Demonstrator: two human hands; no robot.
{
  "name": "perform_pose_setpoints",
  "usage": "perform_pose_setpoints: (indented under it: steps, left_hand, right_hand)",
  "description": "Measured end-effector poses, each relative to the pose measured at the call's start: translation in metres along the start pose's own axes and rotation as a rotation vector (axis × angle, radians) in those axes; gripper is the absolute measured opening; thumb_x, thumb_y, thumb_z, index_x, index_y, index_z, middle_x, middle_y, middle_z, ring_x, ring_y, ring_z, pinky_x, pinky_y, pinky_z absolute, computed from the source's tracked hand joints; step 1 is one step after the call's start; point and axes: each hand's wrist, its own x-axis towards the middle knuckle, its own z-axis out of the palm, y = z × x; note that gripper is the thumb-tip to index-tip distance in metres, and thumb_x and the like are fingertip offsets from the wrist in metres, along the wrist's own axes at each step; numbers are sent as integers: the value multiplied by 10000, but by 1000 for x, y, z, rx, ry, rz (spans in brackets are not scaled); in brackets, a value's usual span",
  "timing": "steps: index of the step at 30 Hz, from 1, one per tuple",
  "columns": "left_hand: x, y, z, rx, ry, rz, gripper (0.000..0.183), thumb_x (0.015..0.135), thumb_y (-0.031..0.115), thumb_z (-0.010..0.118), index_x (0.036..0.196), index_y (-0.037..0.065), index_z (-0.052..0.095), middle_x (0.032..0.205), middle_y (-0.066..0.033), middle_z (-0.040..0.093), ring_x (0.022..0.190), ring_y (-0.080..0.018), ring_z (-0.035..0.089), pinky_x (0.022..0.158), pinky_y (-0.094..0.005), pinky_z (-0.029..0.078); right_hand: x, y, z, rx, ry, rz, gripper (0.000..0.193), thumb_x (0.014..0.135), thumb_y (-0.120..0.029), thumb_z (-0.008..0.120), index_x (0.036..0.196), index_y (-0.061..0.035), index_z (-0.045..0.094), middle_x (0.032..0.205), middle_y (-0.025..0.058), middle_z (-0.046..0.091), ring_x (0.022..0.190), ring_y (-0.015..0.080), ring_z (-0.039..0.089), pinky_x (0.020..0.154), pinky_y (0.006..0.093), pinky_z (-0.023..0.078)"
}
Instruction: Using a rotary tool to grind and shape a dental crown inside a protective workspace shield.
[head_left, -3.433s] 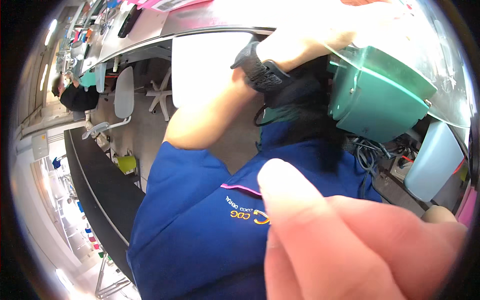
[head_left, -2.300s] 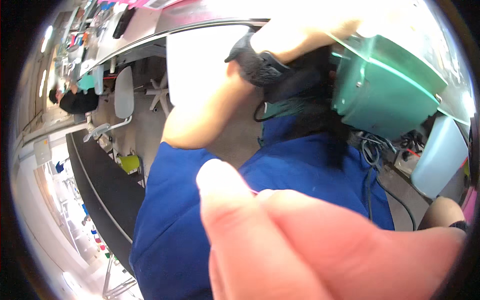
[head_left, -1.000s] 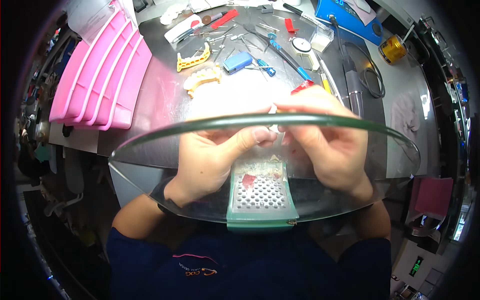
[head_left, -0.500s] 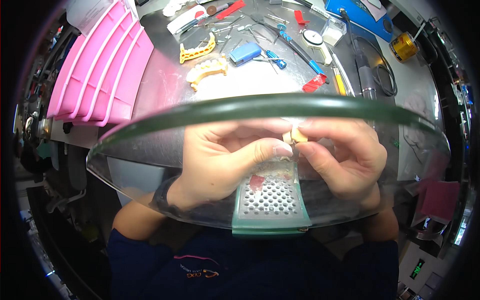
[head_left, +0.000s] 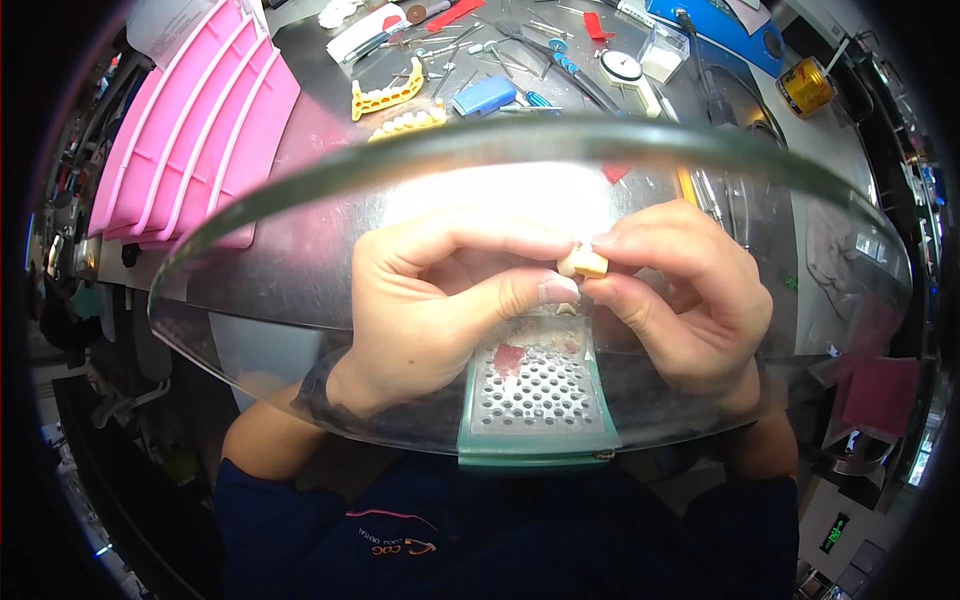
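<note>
Under the clear shield my two hands meet fingertip to fingertip. My left hand (head_left: 425,315) is closed, its thumb and forefinger pinching a small off-white tooth piece (head_left: 567,266). From the other side my right hand (head_left: 705,290) pinches a small yellow dental model block (head_left: 591,264) between thumb and fingers. The two pieces touch or nearly touch; fingertips hide part of them. Just below lies a perforated metal grate (head_left: 537,400) in a green frame, with a reddish scrap on it.
A curved transparent shield (head_left: 520,138) spans above my hands. Pink slotted racks (head_left: 195,130) stand at left. Farther back lie yellow dental models (head_left: 388,97), a blue block (head_left: 484,97), a dial gauge (head_left: 621,67), several burs and tools. A yellow can (head_left: 806,88) stands at right.
The view has shifted, so the shield's rim sits higher in the picture and covers less of my fingers. The off-white piece and yellow block appear closer together and slightly turned.
</note>
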Motion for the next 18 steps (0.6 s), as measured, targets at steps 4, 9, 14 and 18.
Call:
perform_pose_setpoints:
  steps: [4,9,14,18]
  left_hand:
    - [-4,-3,1,-32,44,23,230,762,-120,692,980,-61,647,1013,-155,667,931,-192,650,842,-322,527]
    - [-1,-2,3,-36,63,20,233,760,-130,684,982,-65,655,1018,-154,669,929,-200,657,837,-319,533]
    - [1,1,2,53,20,65,225,751,-137,682,961,-58,680,998,-165,684,926,-209,664,819,-305,528]
    - [-4,3,1,93,22,28,204,765,-126,676,956,-56,690,983,-164,693,918,-202,669,806,-292,530]
  right_hand:
    - [-3,-5,-2,-51,-4,62,202,789,51,682,981,63,620,891,162,652,795,214,626,712,297,491]
    - [-1,-1,4,-3,23,-2,192,814,37,671,993,65,612,891,165,649,767,202,628,690,286,494]
    - [-9,-3,15,109,102,127,128,857,38,635,976,68,602,870,144,633,728,151,609,651,243,483]
    - [-12,-5,18,122,125,167,90,872,31,624,950,66,597,857,131,620,699,127,597,619,222,478]
